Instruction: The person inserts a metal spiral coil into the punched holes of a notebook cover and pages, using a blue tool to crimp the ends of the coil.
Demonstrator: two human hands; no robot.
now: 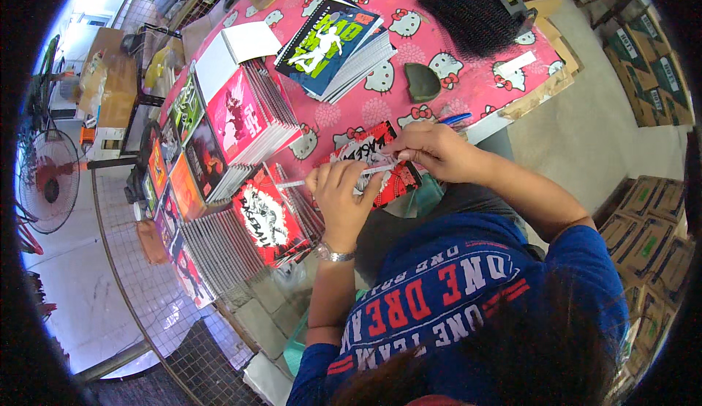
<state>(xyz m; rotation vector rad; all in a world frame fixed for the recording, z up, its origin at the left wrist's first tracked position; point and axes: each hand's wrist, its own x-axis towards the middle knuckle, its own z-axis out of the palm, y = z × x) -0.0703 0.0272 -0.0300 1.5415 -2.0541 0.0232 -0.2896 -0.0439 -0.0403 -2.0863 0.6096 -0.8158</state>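
A red spiral notebook [380, 165] is held by both hands at the near edge of the pink cartoon-cat tablecloth [468, 77]

The notebook is gripped from below by the left hand [340, 201], fingers closed on its edge, where a thin white strip [292, 184] sticks out. Its top is pinched by the right hand [431, 150], and a blue pen [453, 119] is seen just beside it. Stacks of notebooks [227, 135] are placed at the left
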